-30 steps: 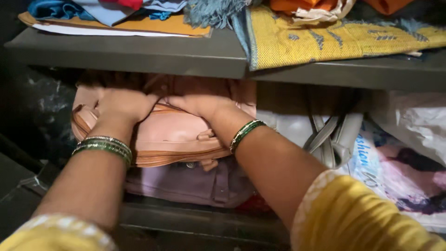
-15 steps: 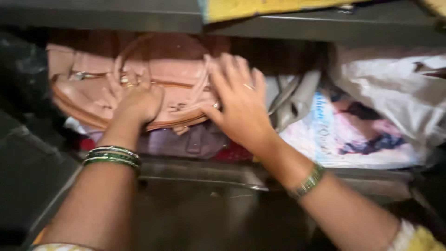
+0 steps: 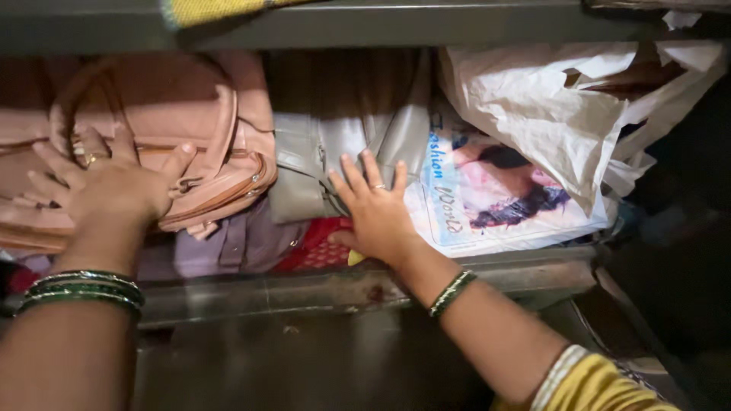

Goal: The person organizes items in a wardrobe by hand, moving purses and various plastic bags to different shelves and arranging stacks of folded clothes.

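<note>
Head cam view looking down into a metal shelf cubby, going left to right: the left hand (image 3: pixel 106 190) is spread flat with fingers open, pressing on the front of a peach-pink handbag (image 3: pixel 190 129) that fills the left part of the shelf, not really gripping anything. That wrist has a stack of green bangles (image 3: pixel 80 289). Under the pink bag there's a mauve bag (image 3: pixel 236 243) squashed flat, and just right of that a bit of red fabric (image 3: pixel 320 247) peeking out. Next over is a grey bag (image 3: pixel 312 164) standing behind the right hand (image 3: pixel 377 217), which is also open, fingers fanned out, resting on the grey bag's lower edge and touching the printed plastic bag (image 3: pixel 502 198) beside it. One green bangle (image 3: pixel 451 293) on that wrist, yellow sleeve (image 3: pixel 601 384) lower down. Far right is a crumpled white plastic bag (image 3: pixel 556 106) sitting on top of the printed one. The grey shelf ledge (image 3: pixel 320 293) runs along the front below everything.
</note>
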